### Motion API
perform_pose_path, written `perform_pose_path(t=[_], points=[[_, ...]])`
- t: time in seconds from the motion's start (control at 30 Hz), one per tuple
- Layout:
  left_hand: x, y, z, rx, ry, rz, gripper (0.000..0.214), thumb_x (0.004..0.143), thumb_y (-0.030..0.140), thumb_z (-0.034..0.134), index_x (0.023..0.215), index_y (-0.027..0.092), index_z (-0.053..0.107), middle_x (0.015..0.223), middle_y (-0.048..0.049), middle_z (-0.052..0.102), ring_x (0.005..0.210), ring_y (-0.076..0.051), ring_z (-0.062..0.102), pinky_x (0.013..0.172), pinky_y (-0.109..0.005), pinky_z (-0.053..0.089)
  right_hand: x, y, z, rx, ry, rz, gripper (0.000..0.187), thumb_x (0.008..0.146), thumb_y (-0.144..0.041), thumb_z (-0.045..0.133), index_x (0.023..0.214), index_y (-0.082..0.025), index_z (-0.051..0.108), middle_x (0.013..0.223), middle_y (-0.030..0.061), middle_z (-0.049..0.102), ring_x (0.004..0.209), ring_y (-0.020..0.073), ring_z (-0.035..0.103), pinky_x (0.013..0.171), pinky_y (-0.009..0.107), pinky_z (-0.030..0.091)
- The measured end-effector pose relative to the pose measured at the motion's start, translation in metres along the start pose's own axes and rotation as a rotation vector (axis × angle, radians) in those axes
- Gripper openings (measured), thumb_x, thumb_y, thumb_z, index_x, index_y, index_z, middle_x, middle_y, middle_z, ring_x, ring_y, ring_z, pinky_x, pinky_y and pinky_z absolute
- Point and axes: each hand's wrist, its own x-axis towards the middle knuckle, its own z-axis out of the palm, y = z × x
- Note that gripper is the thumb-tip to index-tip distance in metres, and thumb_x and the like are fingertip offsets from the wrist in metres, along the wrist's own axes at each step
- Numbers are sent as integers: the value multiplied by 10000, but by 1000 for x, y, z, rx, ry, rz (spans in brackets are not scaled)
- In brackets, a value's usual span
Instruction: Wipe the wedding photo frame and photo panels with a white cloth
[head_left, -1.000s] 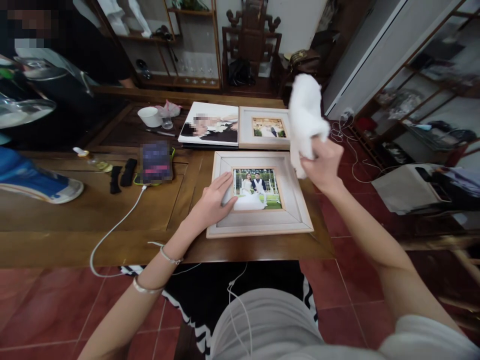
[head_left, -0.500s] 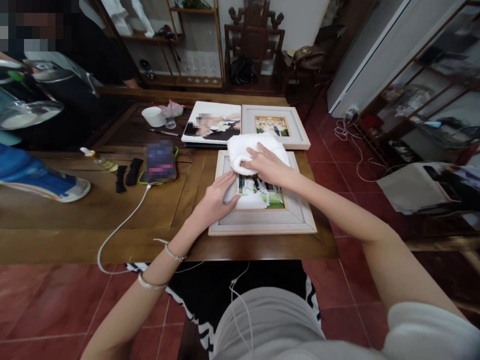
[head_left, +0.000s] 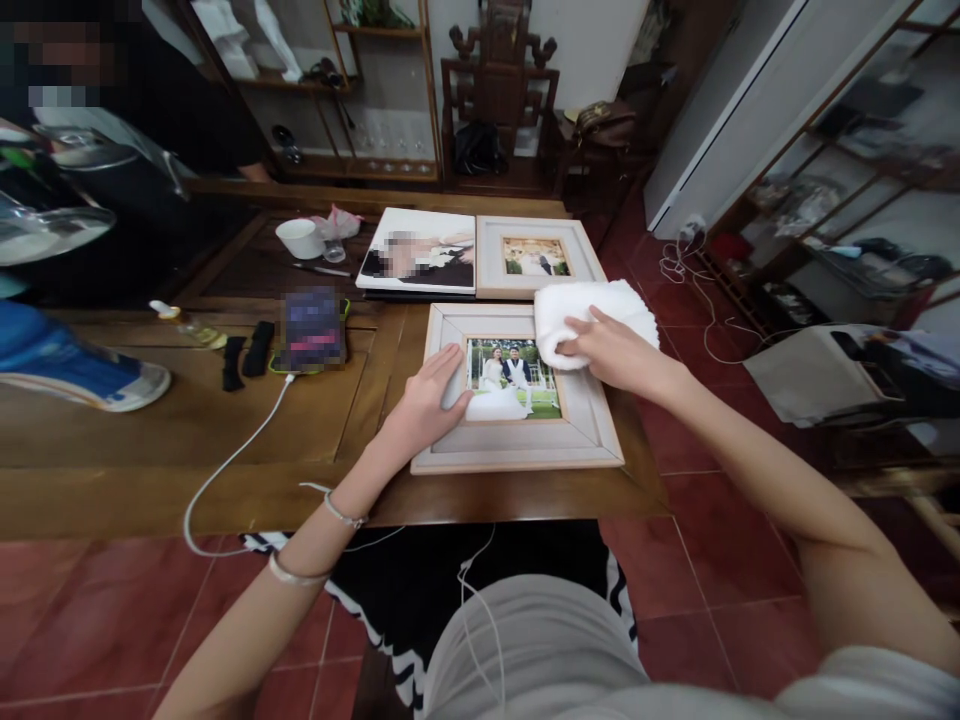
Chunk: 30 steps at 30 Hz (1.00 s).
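Observation:
A pale wooden picture frame point(head_left: 517, 444) lies face up near the table's front edge. Inside it is a photo point(head_left: 508, 385) of a couple in wedding clothes. My left hand point(head_left: 427, 405) rests with its fingers stretched out on the frame's left border. Over the upper right corner of the frame, my right hand point(head_left: 619, 355) grips a folded white towel point(head_left: 564, 305) and presses it down. The towel covers that corner and a little of the photo, and reaches past the frame's right side.
Behind lie a second framed photo point(head_left: 491, 270) and a white-edged photo panel point(head_left: 379, 270). To the left are a phone point(head_left: 311, 330) on a white cable point(head_left: 232, 460), a dropper bottle point(head_left: 196, 328), a white cup point(head_left: 300, 240) and a blue object point(head_left: 75, 350). Another person point(head_left: 195, 100) is at the far left.
My right hand has moved the towel rightward from the frame's top middle to its upper right corner, uncovering more of the photo. My left hand stays on the left border.

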Motion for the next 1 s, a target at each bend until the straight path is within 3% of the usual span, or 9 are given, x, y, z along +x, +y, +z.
perform_pose_path(t=[0.13, 0.27, 0.37, 0.43, 0.6, 0.67, 0.73, 0.87, 1.0], points=[[0, 0, 0, -2, 10, 7, 588, 862, 316, 559, 1381, 61, 456, 1451, -210, 452, 1370, -297, 407, 1137, -481, 346, -31, -25, -3, 84, -23, -60, 464, 662, 101, 386, 887, -170, 689, 1044, 112, 673, 943, 236, 636, 1050, 475, 355], [-1, -1, 1, -2, 6, 1, 587, 862, 320, 561, 1387, 83, 451, 1459, -196, 448, 1374, -295, 401, 1139, -490, 337, -76, -48, -12, 223, -124, -88, 503, 632, 95, 389, 912, -209, 674, 1104, 93, 672, 1025, 256, 631, 1006, 442, 419], [-2, -1, 0, 3, -12, -3, 579, 871, 323, 552, 1390, 89, 451, 1465, -191, 442, 1381, -299, 390, 1140, -503, 327, -100, -51, -22, 340, -171, -86, 582, 628, 76, 391, 1003, -278, 661, 1091, 42, 679, 1053, 248, 633, 898, 394, 497], [-2, -1, 0, 9, -19, 5, 575, 877, 330, 544, 1389, 86, 452, 1466, -192, 439, 1384, -298, 383, 1137, -510, 328, -103, -43, -27, 368, -55, -53, 569, 630, 63, 400, 1016, -269, 654, 1049, 38, 687, 1041, 242, 644, 848, 370, 523], [-2, -1, -2, 19, -33, 12, 580, 883, 348, 540, 1391, 82, 450, 1466, -196, 439, 1385, -302, 380, 1126, -526, 335, -66, -9, -16, 139, 651, 234, 404, 731, 14, 455, 995, -203, 671, 1287, 97, 611, 1252, 304, 528, 979, 496, 477], [-1, -2, -2, 16, -40, 15, 583, 884, 348, 541, 1391, 75, 449, 1463, -200, 440, 1385, -304, 380, 1127, -521, 336, -45, 2, -2, 69, 723, 247, 408, 741, 35, 442, 967, -201, 686, 1364, 82, 567, 1359, 317, 412, 1081, 569, 368], [-1, -2, -3, 10, -40, 20, 584, 885, 345, 542, 1388, 63, 450, 1460, -206, 442, 1385, -304, 380, 1130, -514, 336, -25, 8, 15, 51, 621, 189, 476, 720, 71, 424, 1014, -193, 688, 1393, 79, 547, 1404, 321, 338, 1125, 602, 293], [-1, -1, -2, 5, -24, 17, 581, 881, 341, 548, 1387, 73, 454, 1460, -198, 445, 1385, -297, 382, 1132, -508, 337, -3, 8, 44, 49, 336, 79, 592, 666, 97, 443, 1173, -139, 639, 1423, 142, 508, 1406, 340, 325, 1129, 587, 307], [-1, 0, 0, 3, 3, 5, 569, 874, 330, 552, 1373, 69, 471, 1446, -199, 463, 1375, -292, 400, 1129, -497, 349, -14, -6, 42, 67, 248, 28, 603, 652, 86, 449, 1186, -125, 634, 1412, 149, 514, 1411, 329, 319, 1141, 545, 311]])
